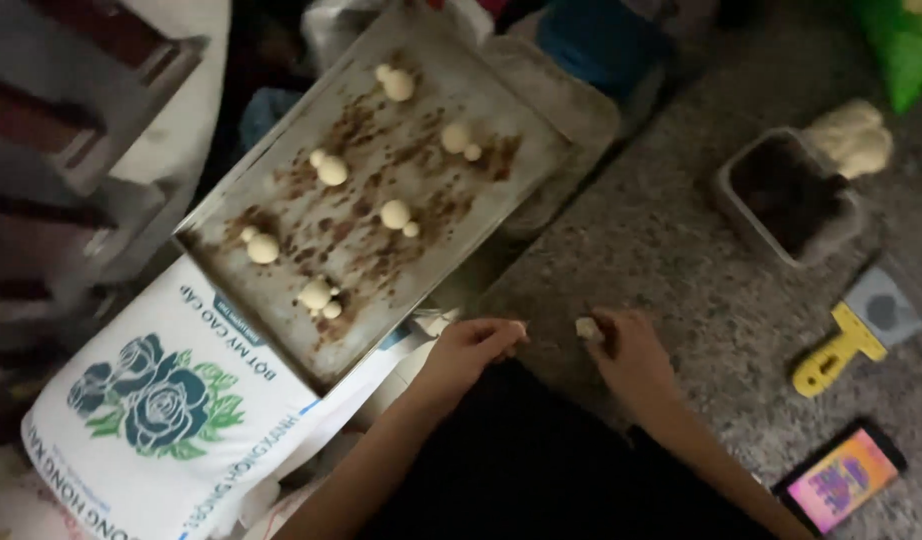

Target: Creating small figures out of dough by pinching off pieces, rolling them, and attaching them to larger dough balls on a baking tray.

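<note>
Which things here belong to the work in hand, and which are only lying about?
In use:
- right hand, pinching a small dough piece
- left hand
- baking tray with shaped dough balls
- dough lump

Lying about:
- yellow-handled scraper
- phone
- dark-filled container
- flour sack, under the tray

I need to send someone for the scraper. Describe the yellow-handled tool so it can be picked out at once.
Start at the grey speckled counter and look to the right of the right hand. The scraper lies flat there, between the dark-filled rectangular tub above and the lit phone below. It alone has a bright yellow handle with a flat grey blade.
</note>
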